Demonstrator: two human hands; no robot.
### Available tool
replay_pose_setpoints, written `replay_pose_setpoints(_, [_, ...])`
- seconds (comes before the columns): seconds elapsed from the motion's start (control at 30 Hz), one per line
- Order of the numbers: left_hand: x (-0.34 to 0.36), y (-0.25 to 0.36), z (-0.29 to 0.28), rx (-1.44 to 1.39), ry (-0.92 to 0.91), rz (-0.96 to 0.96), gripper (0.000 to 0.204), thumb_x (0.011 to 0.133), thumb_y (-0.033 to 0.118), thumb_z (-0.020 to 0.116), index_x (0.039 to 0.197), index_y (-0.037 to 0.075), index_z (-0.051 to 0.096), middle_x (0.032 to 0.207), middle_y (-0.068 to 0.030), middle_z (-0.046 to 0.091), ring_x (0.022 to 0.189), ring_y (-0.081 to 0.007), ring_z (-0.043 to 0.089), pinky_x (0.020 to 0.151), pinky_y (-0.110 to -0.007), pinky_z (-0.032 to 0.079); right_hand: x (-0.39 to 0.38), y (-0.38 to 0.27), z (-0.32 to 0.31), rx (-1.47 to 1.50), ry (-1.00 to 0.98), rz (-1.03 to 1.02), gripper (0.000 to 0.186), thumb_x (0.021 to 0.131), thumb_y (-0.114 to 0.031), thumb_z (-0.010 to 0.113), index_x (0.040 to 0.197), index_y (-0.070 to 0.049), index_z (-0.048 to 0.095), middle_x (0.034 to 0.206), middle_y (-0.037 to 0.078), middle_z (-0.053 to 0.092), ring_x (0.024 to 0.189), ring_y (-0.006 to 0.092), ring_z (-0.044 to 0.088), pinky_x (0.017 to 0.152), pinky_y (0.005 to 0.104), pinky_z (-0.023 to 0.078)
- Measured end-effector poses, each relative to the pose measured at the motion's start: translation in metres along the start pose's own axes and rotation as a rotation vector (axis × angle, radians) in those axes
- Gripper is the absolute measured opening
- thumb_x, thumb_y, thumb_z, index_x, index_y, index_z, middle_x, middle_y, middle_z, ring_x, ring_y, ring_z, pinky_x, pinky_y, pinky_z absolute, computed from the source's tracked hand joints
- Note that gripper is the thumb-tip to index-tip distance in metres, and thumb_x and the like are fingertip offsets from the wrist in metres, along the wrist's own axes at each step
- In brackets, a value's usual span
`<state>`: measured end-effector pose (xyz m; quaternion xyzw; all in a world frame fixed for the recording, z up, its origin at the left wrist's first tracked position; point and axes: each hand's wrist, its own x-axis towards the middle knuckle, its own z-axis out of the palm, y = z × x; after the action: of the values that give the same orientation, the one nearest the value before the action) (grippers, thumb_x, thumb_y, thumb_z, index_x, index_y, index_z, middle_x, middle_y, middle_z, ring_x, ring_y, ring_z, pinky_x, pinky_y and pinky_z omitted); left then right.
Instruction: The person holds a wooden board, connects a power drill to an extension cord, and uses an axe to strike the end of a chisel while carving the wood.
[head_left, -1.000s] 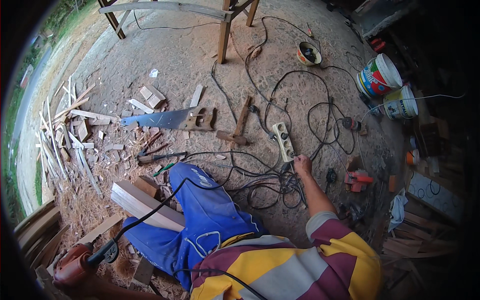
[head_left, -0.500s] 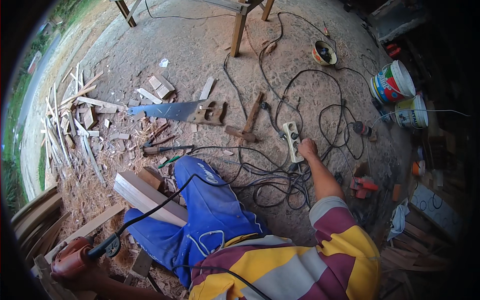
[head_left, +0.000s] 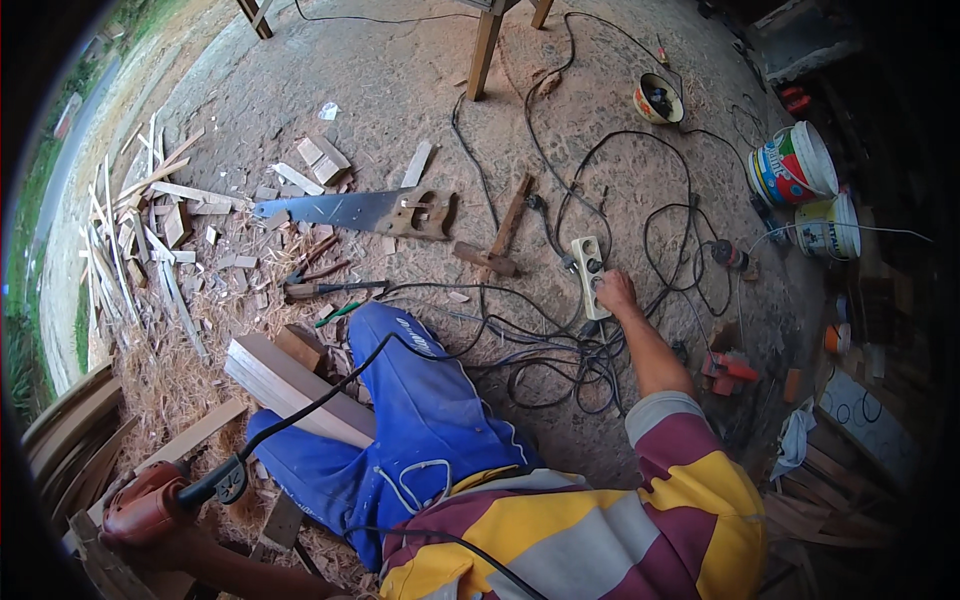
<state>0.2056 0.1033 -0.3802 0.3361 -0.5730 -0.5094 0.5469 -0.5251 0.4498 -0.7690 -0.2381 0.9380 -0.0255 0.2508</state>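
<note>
My right hand point(head_left: 614, 292) is at the lower half of a cream power strip point(head_left: 588, 257) on the floor, fingers closed on it or on a plug; what exactly they grip is hidden. Dark plugs and cables gather around the strip. At the lower left, my left hand point(head_left: 172, 548) is wrapped round a red power tool point(head_left: 150, 505) with a black cord arching over my blue trousers. Between my legs lies a pale timber piece point(head_left: 295, 390). A wooden mallet or hammer point(head_left: 508, 228) lies left of the strip, beside a handsaw point(head_left: 340, 208).
Offcuts and shavings point(head_left: 160, 230) cover the left floor, with pliers point(head_left: 305, 288) nearby. A wooden stand point(head_left: 483, 55) rises at the top. Buckets point(head_left: 785, 165), a bowl point(head_left: 655, 100) and a red tool point(head_left: 725, 373) sit at right. Cables point(head_left: 565, 390) tangle across the floor.
My right hand has moved from the strip's lower end a little up along it. The whole view has shifted slightly as my head moved. My left hand still holds the red tool.
</note>
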Motion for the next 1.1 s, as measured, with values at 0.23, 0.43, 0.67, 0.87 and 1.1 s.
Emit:
replay_pose_setpoints(0.23, [0.01,0.003,0.029,0.082,0.024,-0.069,0.071,0.1,0.056,0.033,0.113,-0.01,0.055,0.102,-0.0267,0.064,0.095,-0.0371,0.065,0.084,-0.051,0.056,-0.002,-0.019,0.012,0.055,0.112,0.215,0.028,0.08,-0.012,0.057,0.096,0.005,0.072,0.108,0.029,0.069,0.106,0.0455,0.066,0.093,0.0487,0.053])
replay_pose_setpoints(0.43, [0.011,-0.019,0.054,0.122,0.313,0.061,0.068,0.1,0.062,0.035,0.107,-0.003,0.055,0.084,-0.0198,0.065,0.077,-0.0308,0.067,0.071,-0.042,0.057,-0.015,-0.04,-0.003,-0.149,-0.053,0.237,0.033,0.089,-0.018,0.058,0.118,-0.003,0.066,0.121,0.026,0.066,0.116,0.044,0.062,0.096,0.0517,0.051])
replay_pose_setpoints(0.67, [0.035,-0.067,0.086,-0.031,0.409,0.092,0.055,0.1,0.047,0.055,0.09,-0.007,0.067,0.077,-0.0144,0.067,0.067,-0.0189,0.065,0.063,-0.031,0.054,-0.099,-0.269,-0.11,0.003,-0.113,-0.595,0.037,0.099,-0.031,0.06,0.116,0.001,0.069,0.117,0.026,0.068,0.11,0.0426,0.065,0.095,0.0447,0.051])
replay_pose_setpoints(0.87, [0.036,-0.104,0.099,0.033,0.271,0.053,0.049,0.1,0.042,0.056,0.088,-0.004,0.067,0.075,-0.009,0.065,0.066,-0.0153,0.062,0.063,-0.029,0.051,-0.313,-0.493,-0.242,0.372,-0.331,-1.511,0.083,0.099,-0.066,0.043,0.144,0.003,0.049,0.129,0.023,0.063,0.116,0.03,0.063,0.102,0.0413,0.048])
replay_pose_setpoints(1.1, [0.038,-0.106,0.116,-0.104,0.231,0.021,0.044,0.101,0.034,0.057,0.071,0.002,0.063,0.057,0.0007,0.054,0.048,-0.0043,0.046,0.043,-0.024,0.033,-0.344,-0.597,-0.2,-0.365,-0.537,-1.56,0.086,0.09,-0.043,0.067,0.153,-0.003,0.025,0.114,0.028,0.064,0.095,0.0378,0.069,0.087,0.0448,0.054])
